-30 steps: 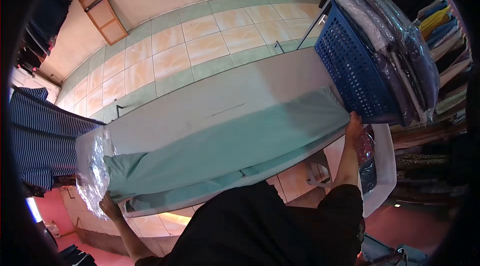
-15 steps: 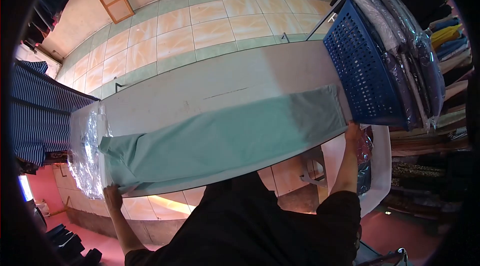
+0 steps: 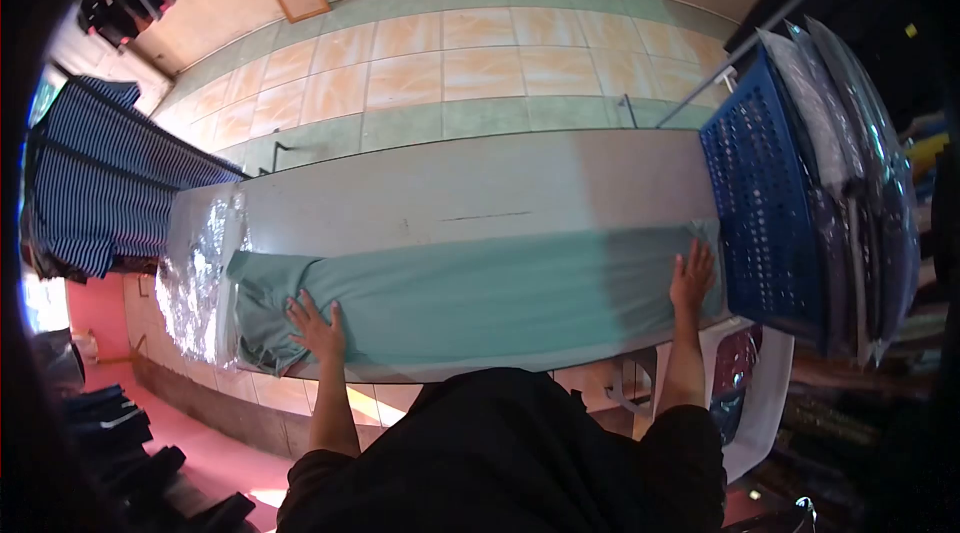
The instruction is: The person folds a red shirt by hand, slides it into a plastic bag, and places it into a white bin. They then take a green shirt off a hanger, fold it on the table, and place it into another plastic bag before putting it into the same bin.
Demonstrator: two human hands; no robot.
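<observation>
A long mint-green garment [image 3: 500, 288] lies folded lengthwise across the white table [image 3: 420, 163], its left end bunched and wrinkled. My left hand [image 3: 317, 326] rests flat on the cloth near that bunched end, fingers spread. On the shaded right end of the garment, my right hand [image 3: 692, 278] lies with its fingers stretched out toward the far edge. Faint creases run along the cloth between the two hands.
Shiny clear plastic bags [image 3: 205, 273] lie at the table's left end. A blue basket [image 3: 762, 193] with plastic-wrapped garments [image 3: 850, 163] stands at the right end. Striped clothing [image 3: 110, 173] hangs at left. Below the table's right side is a white tub [image 3: 765, 408].
Both hands have left the table's near edge and moved up onto the cloth, the left also inward. The garment's near edge has shifted, and the cloth looks straighter. The view has tilted.
</observation>
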